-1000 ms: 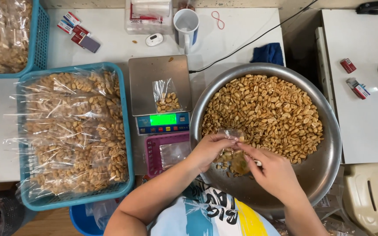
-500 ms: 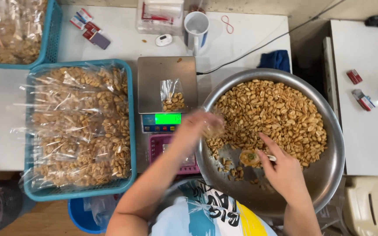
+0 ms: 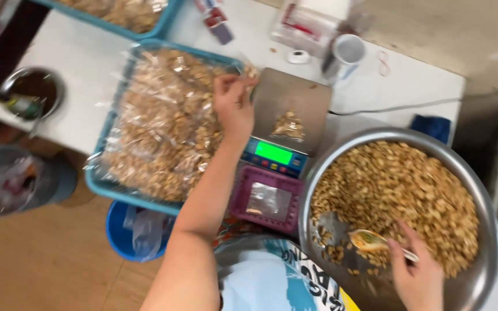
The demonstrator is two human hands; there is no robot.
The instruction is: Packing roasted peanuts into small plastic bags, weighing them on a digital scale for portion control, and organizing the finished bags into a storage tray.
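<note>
My left hand (image 3: 234,106) reaches over the right edge of a blue basket (image 3: 104,183) heaped with clear bags of nuts (image 3: 165,129). Its fingers pinch a small clear bag of nuts (image 3: 250,72); the view is blurred there. My right hand (image 3: 417,277) rests low in a large steel bowl (image 3: 488,270) full of nuts (image 3: 399,193) and holds a spoon (image 3: 369,239) with its scoop pointing left. Between the basket and the bowl stands a scale (image 3: 304,95) with a green lit display, and a small bag of nuts (image 3: 288,124) lies on its platform.
A pink tray of empty clear bags (image 3: 265,200) sits in front of the scale. A white cup (image 3: 348,50), a tape roll (image 3: 298,56) and a second blue basket (image 3: 162,22) stand at the back. A small metal bowl (image 3: 30,86), a grey bin (image 3: 12,178) and a blue bucket (image 3: 121,230) are at left.
My left hand left the bowl, crossed over the scale and now sits at the basket's edge with a small bag. My right hand stays in the bowl with the spoon. The view swung left.
</note>
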